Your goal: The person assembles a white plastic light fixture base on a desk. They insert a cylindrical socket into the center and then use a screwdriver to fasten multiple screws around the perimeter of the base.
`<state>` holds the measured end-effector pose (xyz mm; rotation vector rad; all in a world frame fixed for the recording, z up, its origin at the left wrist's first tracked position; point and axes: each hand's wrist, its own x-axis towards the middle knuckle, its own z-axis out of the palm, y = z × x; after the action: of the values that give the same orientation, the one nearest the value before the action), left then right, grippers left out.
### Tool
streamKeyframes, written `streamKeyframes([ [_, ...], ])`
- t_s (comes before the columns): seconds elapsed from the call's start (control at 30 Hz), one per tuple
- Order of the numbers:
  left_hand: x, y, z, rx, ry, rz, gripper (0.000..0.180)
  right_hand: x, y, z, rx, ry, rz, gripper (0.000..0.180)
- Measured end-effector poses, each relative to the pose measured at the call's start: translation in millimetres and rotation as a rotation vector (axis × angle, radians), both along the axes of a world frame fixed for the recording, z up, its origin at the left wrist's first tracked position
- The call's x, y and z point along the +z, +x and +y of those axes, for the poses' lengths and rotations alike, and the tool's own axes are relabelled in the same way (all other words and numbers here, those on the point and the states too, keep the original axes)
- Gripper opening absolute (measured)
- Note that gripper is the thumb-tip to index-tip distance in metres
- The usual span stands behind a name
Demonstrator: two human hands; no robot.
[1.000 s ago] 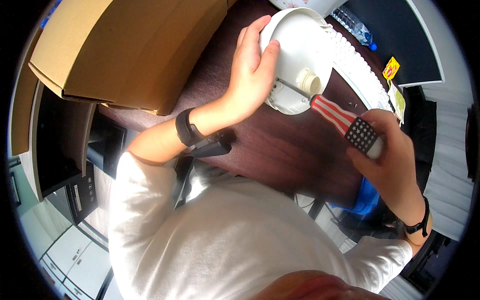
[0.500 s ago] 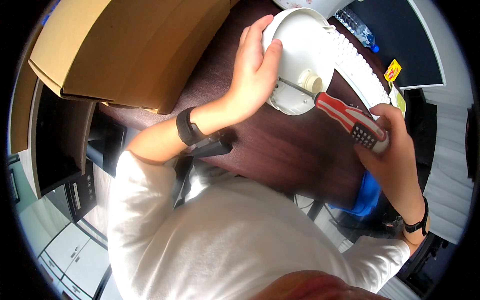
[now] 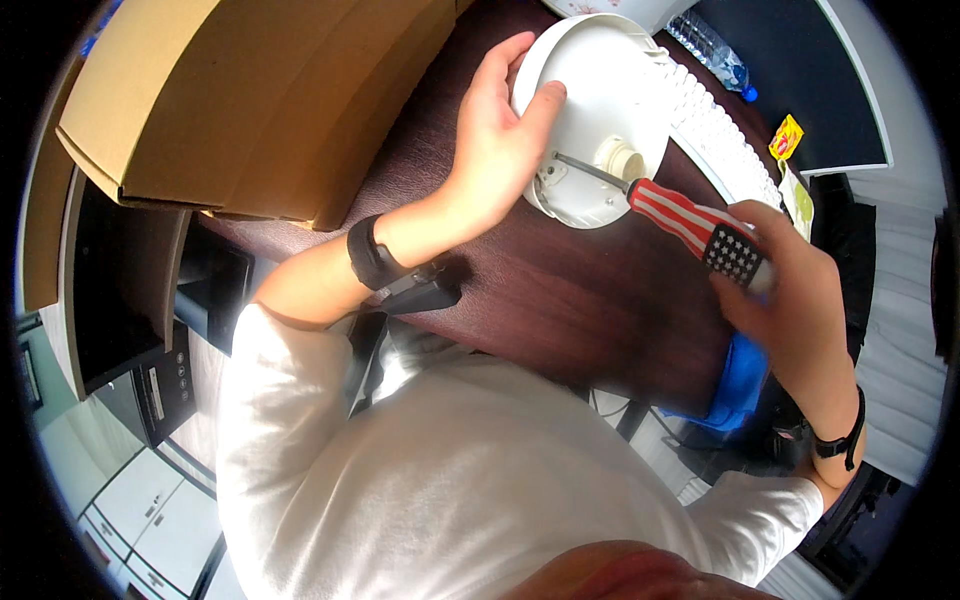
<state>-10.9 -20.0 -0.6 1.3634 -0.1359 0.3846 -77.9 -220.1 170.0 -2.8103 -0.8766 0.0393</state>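
Note:
My left hand (image 3: 492,140) grips the left rim of a white, round plastic housing (image 3: 612,95), its thumb inside and its other fingers partly hidden behind. Inside the housing's lower part stands a cream-coloured round collar (image 3: 622,158). My right hand (image 3: 800,290) is closed round the handle end of a screwdriver (image 3: 680,215) with a red-and-white striped grip and a starred dark patch. Its metal shaft points left into the housing, passing just below the collar. The tip lies close to the inner wall near my left thumb; whether it sits in a screw is too small to tell.
A large cardboard box (image 3: 260,110) stands at the left on the dark brown table (image 3: 560,290). Beyond the housing lie a white keyboard (image 3: 720,140), a clear plastic bottle (image 3: 712,55) and a yellow packet (image 3: 786,137). Something blue (image 3: 735,385) hangs at the table's right edge.
The screwdriver handle has turned about its length, so the starred patch shows more fully. My right hand has rolled with it. My left hand has shifted slightly left on the housing.

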Motion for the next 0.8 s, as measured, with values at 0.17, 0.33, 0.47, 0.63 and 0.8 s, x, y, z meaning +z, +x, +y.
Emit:
streamKeyframes([
  [0.17,9.9,-6.6,2.4,-0.289,-0.261,0.284,0.031,-4.8,-7.1,1.6,0.018,-0.131,0.042,0.041],
  [0.33,8.6,-7.8,0.1,-0.273,-0.240,0.198,0.028,-9.0,-5.6,-0.9,0.075,-0.246,-0.014,0.042],
  [0.47,8.0,-9.6,-1.6,-0.268,-0.229,0.157,0.027,-11.2,-7.4,1.5,0.072,-0.267,-0.014,0.039],
  [0.63,10.8,-14.8,-4.2,-0.249,-0.195,0.113,0.028,-10.8,-14.2,4.9,0.000,-0.160,0.098,0.035],
  [0.8,12.2,-18.3,-4.7,-0.233,-0.131,0.080,0.029,-5.1,-18.1,14.0,-0.123,0.039,0.249,0.025],
])
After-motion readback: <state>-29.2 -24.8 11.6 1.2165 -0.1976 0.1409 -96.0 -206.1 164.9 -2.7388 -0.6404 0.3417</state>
